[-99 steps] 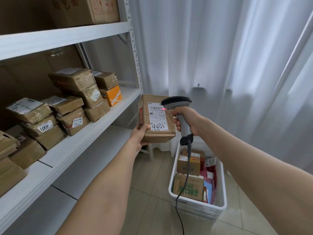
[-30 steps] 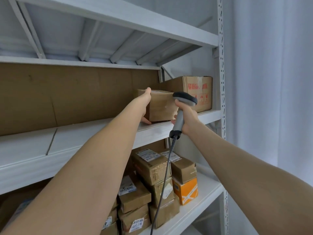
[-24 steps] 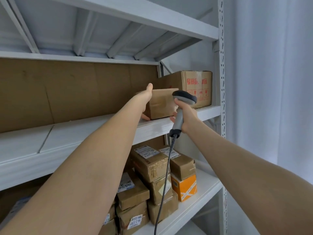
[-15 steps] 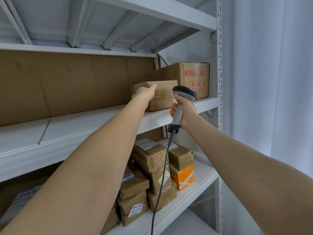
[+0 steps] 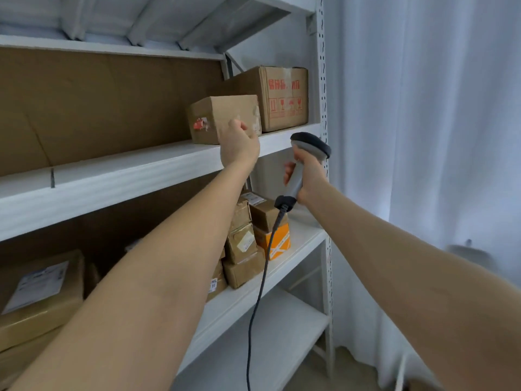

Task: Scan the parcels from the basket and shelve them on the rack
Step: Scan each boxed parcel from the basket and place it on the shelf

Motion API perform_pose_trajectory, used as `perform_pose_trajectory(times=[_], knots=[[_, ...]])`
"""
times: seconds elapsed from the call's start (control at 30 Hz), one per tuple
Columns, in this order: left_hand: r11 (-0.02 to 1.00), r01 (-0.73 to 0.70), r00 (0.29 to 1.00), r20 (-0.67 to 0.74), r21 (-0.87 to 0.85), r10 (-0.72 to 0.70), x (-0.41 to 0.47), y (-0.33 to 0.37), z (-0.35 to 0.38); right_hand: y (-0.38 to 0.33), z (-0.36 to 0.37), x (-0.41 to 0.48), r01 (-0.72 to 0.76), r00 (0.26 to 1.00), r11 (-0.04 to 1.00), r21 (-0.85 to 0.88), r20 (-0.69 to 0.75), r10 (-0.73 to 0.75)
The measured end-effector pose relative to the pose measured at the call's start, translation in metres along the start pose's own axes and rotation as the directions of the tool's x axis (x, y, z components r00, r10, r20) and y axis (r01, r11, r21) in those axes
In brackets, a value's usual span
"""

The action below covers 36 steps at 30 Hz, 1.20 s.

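The parcel (image 5: 222, 118) sits on the upper shelf of the rack (image 5: 112, 176), just beside a bigger carton (image 5: 279, 97) with red printing, at a slight angle to the shelf edge. It is a small, plain cardboard box, so I'd judge it light and stiff enough to hold its shape. The taped face looks slick, though, and one corner is scuffed. If it needs squaring up, I'd push flat on the front face or take it by two opposite sides, not by the tape.

My left hand (image 5: 239, 145) is in front of the box's lower front edge with its back to me and the fingers curled. I cannot tell whether they touch the cardboard or hold nothing. My right hand (image 5: 308, 176) is wrapped round the handle of the barcode scanner (image 5: 307, 153), below the shelf, with the cable (image 5: 262, 272) hanging down.

The box's label is not visible — only a torn red sticker on its side. The basket is out of view, and the parcels on the lower shelf (image 5: 242, 244) are partly hidden by my left forearm.
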<state>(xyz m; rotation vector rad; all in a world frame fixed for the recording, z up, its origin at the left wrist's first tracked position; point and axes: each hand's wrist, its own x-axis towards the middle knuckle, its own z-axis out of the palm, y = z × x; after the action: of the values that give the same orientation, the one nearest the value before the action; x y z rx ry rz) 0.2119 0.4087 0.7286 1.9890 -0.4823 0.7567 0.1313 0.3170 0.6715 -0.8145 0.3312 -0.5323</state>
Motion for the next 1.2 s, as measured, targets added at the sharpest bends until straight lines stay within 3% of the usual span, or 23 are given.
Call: perform_pose_trajectory(times=[0.2, 0.37, 0.53, 0.8, 1.2], knots=[[0.993, 0.11, 0.938, 0.327, 0.04, -0.117, -0.096, 0.021, 0.035, -0.003, -0.1, -0.059, 0.011, 0.991, 1.0, -0.009, -0.136, -0.012], [0.985, 0.152, 0.8, 0.576, 0.076, -0.168, -0.201, 0.041, 0.069, 0.007, -0.195, -0.116, -0.03, 0.957, 0.998, 0.051, -0.287, 0.044], [0.979, 0.167, 0.631, 0.751, 0.115, -0.196, -0.304, 0.05, 0.117, 0.027, -0.296, -0.162, -0.083, 0.869, 0.992, 0.091, -0.48, 0.117], [0.968, 0.165, 0.393, 0.887, 0.19, -0.242, -0.436, 0.045, 0.194, 0.058, -0.434, -0.197, -0.062, 0.72, 0.984, 0.166, -0.675, 0.159], [0.95, 0.067, 0.17, 0.935, 0.303, -0.311, -0.557, -0.013, 0.288, 0.139, -0.561, -0.177, -0.099, 0.533, 0.964, 0.247, -0.805, 0.261]])
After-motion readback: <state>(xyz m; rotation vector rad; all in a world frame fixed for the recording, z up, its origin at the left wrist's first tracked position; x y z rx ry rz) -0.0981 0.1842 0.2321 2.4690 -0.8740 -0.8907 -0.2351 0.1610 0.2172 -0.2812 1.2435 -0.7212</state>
